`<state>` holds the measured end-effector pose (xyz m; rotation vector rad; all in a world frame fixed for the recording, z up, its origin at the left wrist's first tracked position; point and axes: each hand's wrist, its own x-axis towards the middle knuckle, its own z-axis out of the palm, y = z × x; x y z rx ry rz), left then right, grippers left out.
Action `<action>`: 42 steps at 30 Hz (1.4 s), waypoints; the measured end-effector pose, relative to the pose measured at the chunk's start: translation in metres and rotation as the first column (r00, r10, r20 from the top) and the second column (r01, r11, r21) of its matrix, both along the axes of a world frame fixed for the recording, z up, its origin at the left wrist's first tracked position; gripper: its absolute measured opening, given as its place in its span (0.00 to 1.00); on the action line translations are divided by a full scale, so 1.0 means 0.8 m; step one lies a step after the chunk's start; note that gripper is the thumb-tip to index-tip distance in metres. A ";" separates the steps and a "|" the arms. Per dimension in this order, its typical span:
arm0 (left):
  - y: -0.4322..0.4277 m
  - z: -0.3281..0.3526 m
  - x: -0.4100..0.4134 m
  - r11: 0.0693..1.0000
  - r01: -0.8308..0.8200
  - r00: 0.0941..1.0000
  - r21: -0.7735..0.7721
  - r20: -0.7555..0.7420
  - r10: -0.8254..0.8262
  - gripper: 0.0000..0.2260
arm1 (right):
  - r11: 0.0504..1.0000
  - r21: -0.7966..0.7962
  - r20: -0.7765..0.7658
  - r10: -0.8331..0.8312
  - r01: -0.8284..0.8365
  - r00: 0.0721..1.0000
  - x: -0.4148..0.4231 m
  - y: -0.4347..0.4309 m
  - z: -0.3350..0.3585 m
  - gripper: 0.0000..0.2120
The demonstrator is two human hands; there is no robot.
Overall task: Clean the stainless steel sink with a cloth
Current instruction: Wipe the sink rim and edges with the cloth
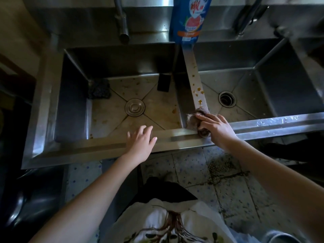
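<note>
Gripping a crumpled cloth [198, 122], the right hand [216, 129] presses it where the stained divider [196, 79] meets the sink [108, 148] near rim — left hand [140, 141] rests open there.

the sink [78, 146] is brushed steel with a dull sheen, its floor stained and spotted. on the sink's divider lies a coarse, crumpled cloth [192, 121]. behind the sink stands a glossy blue plastic bottle [188, 18]. below the sink are matt, speckled floor tiles [236, 195].
</note>
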<state>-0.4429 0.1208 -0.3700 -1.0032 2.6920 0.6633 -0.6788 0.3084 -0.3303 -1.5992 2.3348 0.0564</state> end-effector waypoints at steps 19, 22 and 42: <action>0.064 0.012 -0.109 0.951 -0.132 0.990 0.280 -0.008 0.139 0.24 | 0.983 -0.141 0.082 0.131 -0.119 0.988 -0.084 -0.044 -0.020 0.26; 0.074 0.015 -0.128 0.890 -0.239 0.968 0.387 0.027 0.248 0.25 | 0.977 -0.160 0.095 0.159 -0.142 0.983 -0.101 -0.051 -0.022 0.24; 0.073 0.010 -0.161 0.965 -0.257 0.966 0.050 -0.007 0.257 0.23 | 0.968 -0.208 0.061 0.156 -0.140 0.986 -0.177 -0.140 -0.033 0.22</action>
